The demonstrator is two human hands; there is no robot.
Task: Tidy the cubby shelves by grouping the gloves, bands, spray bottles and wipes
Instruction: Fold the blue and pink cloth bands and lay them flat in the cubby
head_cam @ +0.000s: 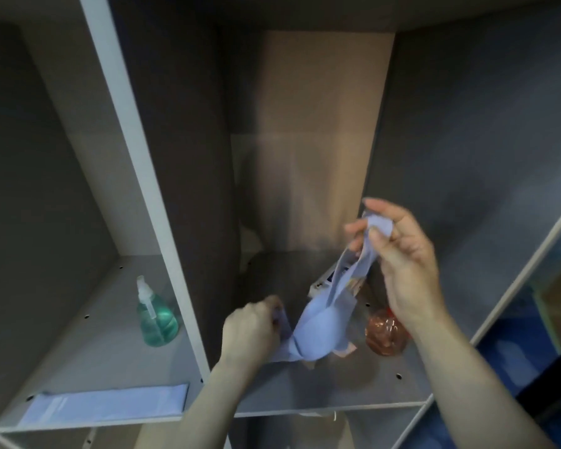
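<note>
Both my hands hold one pale blue band (321, 328), stretched between them in the middle cubby. My right hand (408, 257), right of centre in the frame, pinches the band's upper end between thumb and fingertips, with the other fingers spread loosely. My left hand (250, 332), lower centre, has a tight grip, fingers curled round the lower end; how the cloth runs inside that fist is hidden. The band's loop sags between the two ends and looks twisted, though motion blur makes its folds hard to read.

Behind the band, on the middle cubby's floor (337, 390), lies a white packet (321, 280) with dark print, mostly covered by the band, so I cannot tell what it is. Something pinkish (344, 350) peeks out under the loop, too hidden to name. Just below my right wrist stands a brownish clear bottle (384, 333), its top covered by my arm.

Lower left in the frame, the left cubby holds a teal spray bottle (156, 315) standing upright with a white pump head, and a second pale blue band (107, 406) lying flat along the front edge of that shelf. At the far right edge, blue and yellow shapes are cut off and unclear.
</note>
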